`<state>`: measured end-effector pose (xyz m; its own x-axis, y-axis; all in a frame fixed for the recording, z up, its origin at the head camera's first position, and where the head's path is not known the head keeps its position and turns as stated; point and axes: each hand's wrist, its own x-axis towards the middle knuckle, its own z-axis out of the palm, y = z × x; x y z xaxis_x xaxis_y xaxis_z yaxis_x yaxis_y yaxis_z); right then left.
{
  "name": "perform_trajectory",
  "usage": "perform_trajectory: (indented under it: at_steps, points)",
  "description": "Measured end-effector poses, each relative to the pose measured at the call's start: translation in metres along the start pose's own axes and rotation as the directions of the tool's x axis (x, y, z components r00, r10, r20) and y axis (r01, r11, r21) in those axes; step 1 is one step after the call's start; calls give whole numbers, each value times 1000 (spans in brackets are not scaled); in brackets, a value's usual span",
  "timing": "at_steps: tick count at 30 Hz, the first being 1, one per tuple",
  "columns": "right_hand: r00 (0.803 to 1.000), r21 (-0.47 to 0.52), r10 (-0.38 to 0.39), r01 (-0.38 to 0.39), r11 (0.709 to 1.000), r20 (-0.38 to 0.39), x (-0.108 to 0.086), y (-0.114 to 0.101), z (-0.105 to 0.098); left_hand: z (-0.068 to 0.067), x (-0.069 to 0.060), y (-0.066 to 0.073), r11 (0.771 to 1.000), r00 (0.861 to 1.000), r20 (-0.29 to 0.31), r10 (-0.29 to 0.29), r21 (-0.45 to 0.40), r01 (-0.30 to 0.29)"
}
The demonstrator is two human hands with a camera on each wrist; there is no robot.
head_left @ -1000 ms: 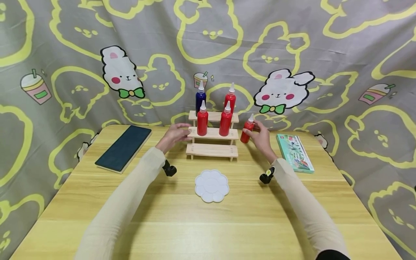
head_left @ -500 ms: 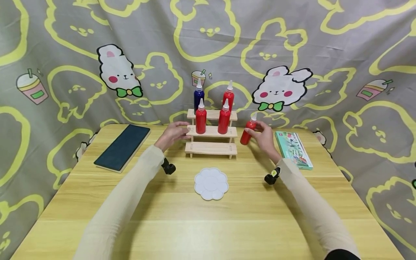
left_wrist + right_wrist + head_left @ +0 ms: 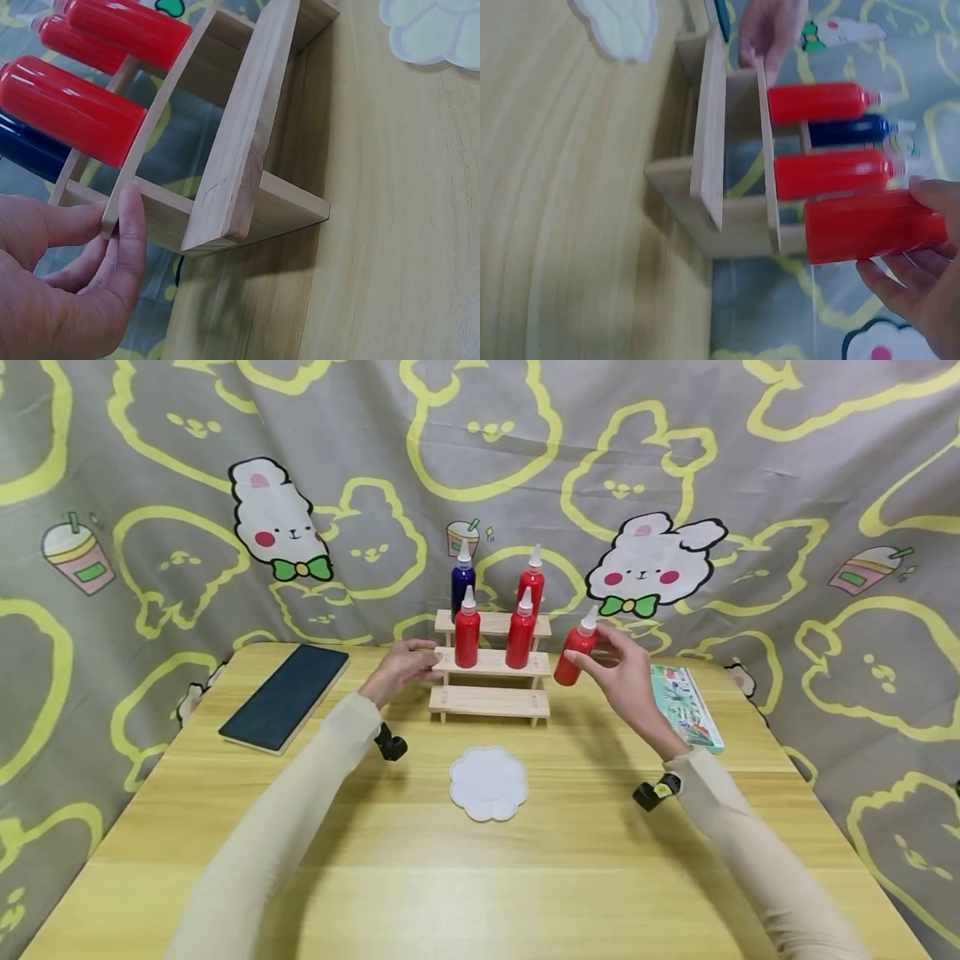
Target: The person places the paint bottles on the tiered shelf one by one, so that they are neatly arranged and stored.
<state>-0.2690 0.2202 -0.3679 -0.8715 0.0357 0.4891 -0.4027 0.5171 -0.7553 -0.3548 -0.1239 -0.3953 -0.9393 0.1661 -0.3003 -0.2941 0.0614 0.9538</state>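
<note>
A three-tier wooden stand (image 3: 491,702) stands at the back of the table. My left hand (image 3: 402,670) pinches the left end of its middle shelf between thumb and fingers, plain in the left wrist view (image 3: 82,277). To the right of the stand, my right hand (image 3: 626,681) holds a red squeeze bottle (image 3: 576,653) with a white nozzle, tilted and raised off the table. Two red bottles (image 3: 467,639) are upright on the middle shelf. On the top shelf are a blue bottle (image 3: 462,581) and another red bottle (image 3: 531,585), partly hidden. The lowest shelf bears no bottle.
A white flower-shaped paint palette (image 3: 489,783) lies in front of the stand. At the left is a dark-covered book (image 3: 285,697). A green illustrated box (image 3: 686,706) lies at the right, partly behind my right hand. A patterned grey curtain (image 3: 375,435) hangs close behind the table.
My right hand has lifted the red bottle and brought it slightly right and closer to the camera, tilting it more. My left hand keeps its place at the stand.
</note>
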Motion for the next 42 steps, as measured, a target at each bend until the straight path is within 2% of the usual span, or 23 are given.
perform_trajectory:
  at_steps: [3,6,17,23,29,32,37,42]
  points:
    - [999,-26,-29,30,999,40,-7,-9,-3,7,4,1,1000,1000,5,8,1,-8]
    - [997,-13,-21,22,1000,80,-10,-12,2,10,7,0,1000,1000,-3,10,5,-10]
    - [984,87,21,-37,995,178,-10,-13,43,7,4,-4,999,999,2,42,-26,-42]
    - [976,131,35,-64,989,216,-6,-16,66,2,4,-4,998,998,8,60,3,-60]
    - [968,167,31,-74,983,250,-3,-20,90,-5,7,-2,1000,1000,18,-2,-20,3]
    - [966,170,20,-66,983,256,-2,-21,98,-7,6,0,999,999,4,-36,-41,36]
    - [968,163,27,-70,984,248,-2,-22,104,-10,6,5,996,997,-15,-72,-44,71]
    - [973,170,27,-67,983,231,-1,-23,107,-13,5,6,996,997,-5,-78,-35,77]
